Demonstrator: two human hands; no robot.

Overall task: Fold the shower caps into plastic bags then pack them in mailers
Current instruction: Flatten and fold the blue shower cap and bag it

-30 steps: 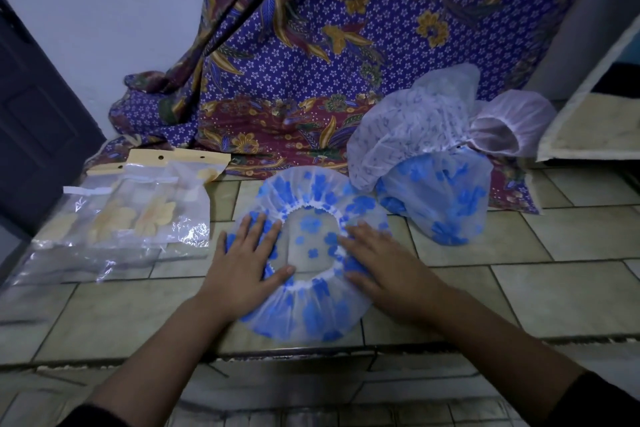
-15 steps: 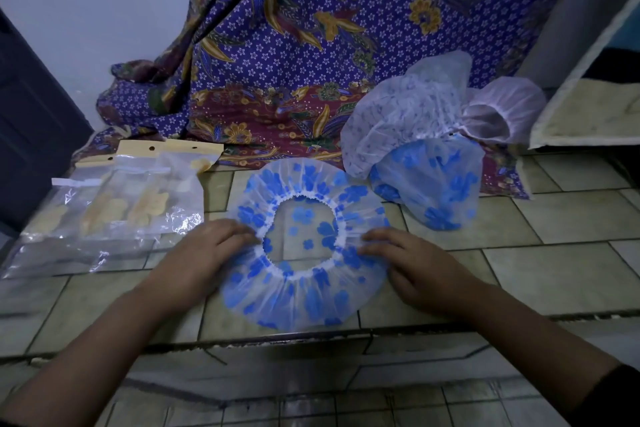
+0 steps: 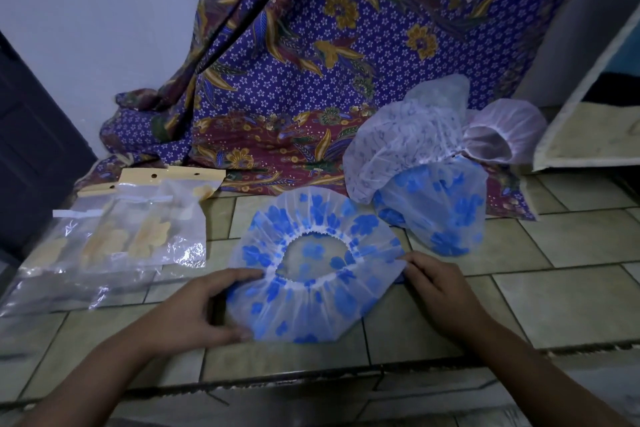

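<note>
No longer pressed flat, the left hand (image 3: pixel 194 308) and right hand (image 3: pixel 437 288) now pinch opposite edges of the blue-flowered shower cap (image 3: pixel 311 303) between curled fingers (image 3: pixel 239 275), seemingly starting the fold.

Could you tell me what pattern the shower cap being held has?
The shower cap shows blue flowers on translucent white; head view.

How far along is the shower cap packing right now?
Nothing looks packed yet. The left hand and right hand grip one blue-flowered cap by its edges, not yet folded. More caps wait in a pile behind, plastic bags lie to the left, no mailer in view.
</note>
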